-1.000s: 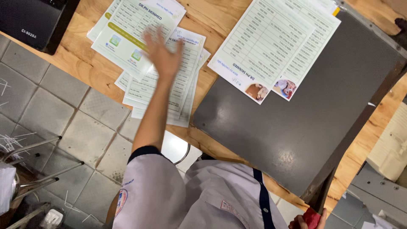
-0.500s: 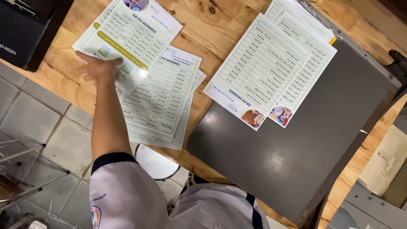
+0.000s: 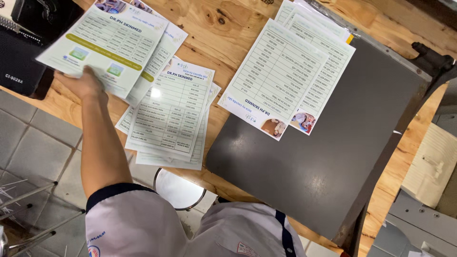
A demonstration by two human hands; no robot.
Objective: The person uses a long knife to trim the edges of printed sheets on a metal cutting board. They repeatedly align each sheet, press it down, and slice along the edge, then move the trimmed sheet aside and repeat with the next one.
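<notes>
In the head view, our left hand (image 3: 83, 82) grips the near edge of a printed sheet (image 3: 102, 45), holding it lifted just left of the stack of printed sheets (image 3: 171, 114) on the wooden tabletop (image 3: 214, 28). Right of that stack, more sheets (image 3: 278, 71) overlap the grey cutter board (image 3: 323, 152); our right hand is out of view.

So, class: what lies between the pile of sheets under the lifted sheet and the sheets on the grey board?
Head view: only bare wooden table between the pile and the board's sheets.
</notes>
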